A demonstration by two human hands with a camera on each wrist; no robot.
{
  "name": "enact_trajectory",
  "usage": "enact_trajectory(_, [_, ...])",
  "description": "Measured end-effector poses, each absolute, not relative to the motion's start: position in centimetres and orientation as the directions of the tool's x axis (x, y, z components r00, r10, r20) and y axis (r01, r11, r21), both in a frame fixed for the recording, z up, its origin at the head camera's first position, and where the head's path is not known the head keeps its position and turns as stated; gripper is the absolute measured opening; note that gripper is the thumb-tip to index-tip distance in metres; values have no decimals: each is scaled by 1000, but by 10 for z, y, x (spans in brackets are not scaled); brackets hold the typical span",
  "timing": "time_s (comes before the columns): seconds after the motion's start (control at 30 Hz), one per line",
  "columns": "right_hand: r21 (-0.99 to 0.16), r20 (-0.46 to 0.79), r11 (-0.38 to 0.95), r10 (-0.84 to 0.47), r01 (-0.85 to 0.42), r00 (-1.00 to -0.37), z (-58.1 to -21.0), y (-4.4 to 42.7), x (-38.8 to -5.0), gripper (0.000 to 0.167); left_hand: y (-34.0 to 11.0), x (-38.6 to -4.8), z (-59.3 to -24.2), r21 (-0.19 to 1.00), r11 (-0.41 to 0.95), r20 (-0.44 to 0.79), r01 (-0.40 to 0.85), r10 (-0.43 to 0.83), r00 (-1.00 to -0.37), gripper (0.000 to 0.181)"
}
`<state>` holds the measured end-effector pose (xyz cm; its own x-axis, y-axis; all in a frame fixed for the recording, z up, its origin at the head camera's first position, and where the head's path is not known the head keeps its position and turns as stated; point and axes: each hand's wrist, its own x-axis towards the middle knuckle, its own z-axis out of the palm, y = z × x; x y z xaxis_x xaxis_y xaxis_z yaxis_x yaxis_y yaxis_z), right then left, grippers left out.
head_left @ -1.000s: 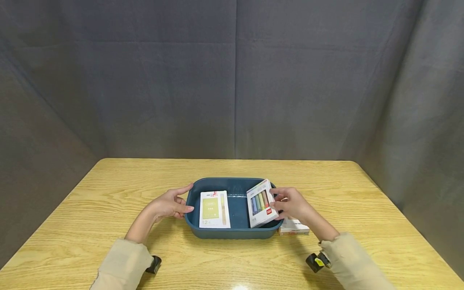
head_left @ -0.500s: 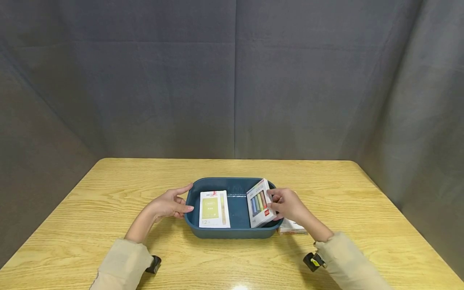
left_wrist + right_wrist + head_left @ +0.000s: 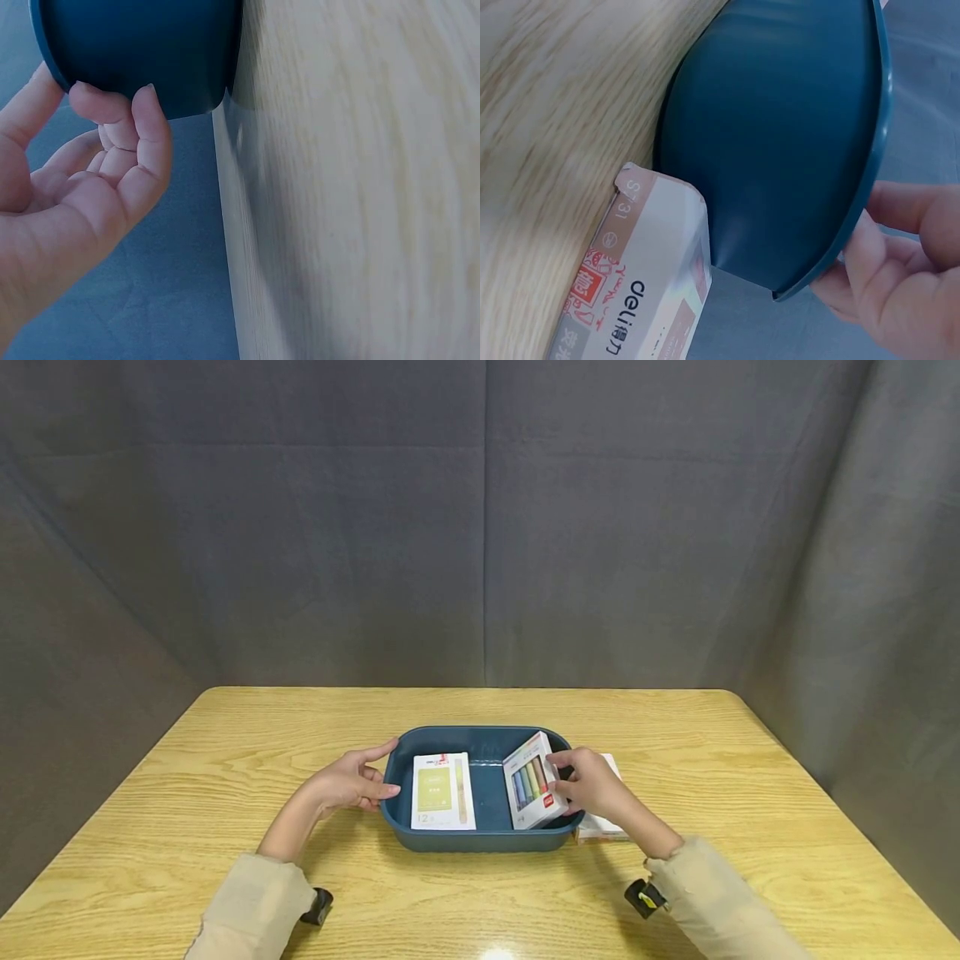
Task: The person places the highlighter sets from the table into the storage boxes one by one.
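A dark blue plastic bin (image 3: 487,841) sits mid-table. My left hand (image 3: 354,783) holds its left end; in the left wrist view the curled fingers touch the outer wall. With my right hand (image 3: 596,787) I pinch the right edge of a white box of highlighters (image 3: 531,783), whose window shows several coloured pens. That box leans at a tilt inside the bin's right end. A flat white box with a yellow-green panel (image 3: 442,792) lies in the left part of the bin. In the right wrist view the bin wall hides the held box.
Another white deli box (image 3: 645,292) lies on the wooden table (image 3: 450,910) against the bin's right side, partly under my right forearm. Grey cloth (image 3: 480,527) hangs behind the table and along both sides.
My right hand has moved a little left with the box of highlighters, which sits slightly further inside the bin. More of the outside box shows. My left hand stays in place.
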<state>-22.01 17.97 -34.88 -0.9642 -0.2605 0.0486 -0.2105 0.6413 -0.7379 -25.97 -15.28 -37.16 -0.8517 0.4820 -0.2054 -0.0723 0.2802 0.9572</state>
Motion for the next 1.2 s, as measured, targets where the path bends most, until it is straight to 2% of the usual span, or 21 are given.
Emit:
enact_trajectory(0.5, [-624,86,737,-266,-260,-960,-353,174,-219,41,-153,-260,-373,957,278,-208,-78,478,-853,79])
enact_trajectory(0.73, [-582,53,772,-278,-256,-959,-351,171,-218,43,-153,-258,-373,954,291,-205,-69,467,-860,78])
enact_trajectory(0.97, [-483,63,812,-341,-328,-938,-349,169,-218,42,-153,-259,-373,954,293,-201,-63,469,-860,78])
enact_trajectory(1.2, [-443,54,838,-331,-320,-942,-351,167,-217,43,-153,-260,-374,956,285,-199,-64,476,-856,79])
